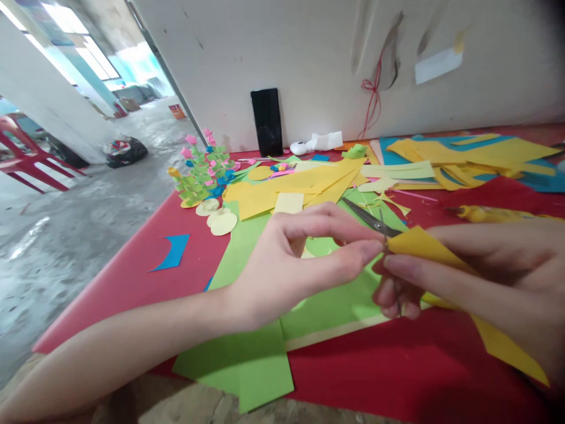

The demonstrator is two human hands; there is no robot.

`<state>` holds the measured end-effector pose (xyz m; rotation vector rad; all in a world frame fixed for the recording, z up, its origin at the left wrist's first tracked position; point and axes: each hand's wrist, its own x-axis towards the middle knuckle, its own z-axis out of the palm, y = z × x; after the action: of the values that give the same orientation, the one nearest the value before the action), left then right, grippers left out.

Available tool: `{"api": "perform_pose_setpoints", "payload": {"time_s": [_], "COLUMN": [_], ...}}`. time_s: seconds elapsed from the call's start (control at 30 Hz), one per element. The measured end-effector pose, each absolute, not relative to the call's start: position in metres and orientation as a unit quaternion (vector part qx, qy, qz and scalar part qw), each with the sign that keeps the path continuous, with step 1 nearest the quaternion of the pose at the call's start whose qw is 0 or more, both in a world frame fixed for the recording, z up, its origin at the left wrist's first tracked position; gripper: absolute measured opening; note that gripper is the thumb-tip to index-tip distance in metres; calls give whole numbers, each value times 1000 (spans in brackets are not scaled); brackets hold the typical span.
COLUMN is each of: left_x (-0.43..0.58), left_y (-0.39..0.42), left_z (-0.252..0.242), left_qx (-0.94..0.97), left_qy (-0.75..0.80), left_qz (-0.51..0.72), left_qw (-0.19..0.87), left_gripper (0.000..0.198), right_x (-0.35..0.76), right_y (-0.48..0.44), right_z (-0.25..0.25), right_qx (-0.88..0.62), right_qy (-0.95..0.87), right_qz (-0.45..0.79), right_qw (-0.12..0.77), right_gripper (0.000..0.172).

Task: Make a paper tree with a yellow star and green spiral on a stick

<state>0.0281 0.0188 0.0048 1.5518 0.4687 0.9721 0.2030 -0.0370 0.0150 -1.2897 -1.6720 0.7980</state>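
My left hand point(291, 259) reaches in from the lower left, its thumb and forefinger pinched on the tip of a yellow paper strip point(426, 247). My right hand point(477, 277) comes from the right with its fingers closed round the same strip, which trails down to the lower right point(512, 347). Both hands hover over green paper sheets point(247, 365) lying on the red table point(397, 371). Scissors point(368, 218) lie just behind my fingertips.
Yellow, green and blue paper offcuts point(468, 156) cover the back of the table. A small paper flower model point(203, 171) stands at the left corner, cream discs point(220, 221) beside it. A black phone point(267, 121) leans on the wall. A blue scrap point(173, 250) lies left.
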Motion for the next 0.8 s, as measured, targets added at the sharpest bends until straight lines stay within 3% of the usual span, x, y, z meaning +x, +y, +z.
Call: {"api": "perform_pose_setpoints", "payload": {"time_s": [0.47,0.8], "left_x": [27,29], "left_y": [21,19], "left_z": [2,1], "left_qx": [668,669], "left_qy": [188,207], "left_qz": [411,419], "left_qw": [591,577], "left_gripper": [11,4], "right_x": [205,205], "right_y": [-38,-34], "right_z": [12,11], "right_qx": [-502,-511], "right_qy": [-614,-613], "right_qz": [471,478], "right_qw": [386,368], "right_gripper": [15,16]}}
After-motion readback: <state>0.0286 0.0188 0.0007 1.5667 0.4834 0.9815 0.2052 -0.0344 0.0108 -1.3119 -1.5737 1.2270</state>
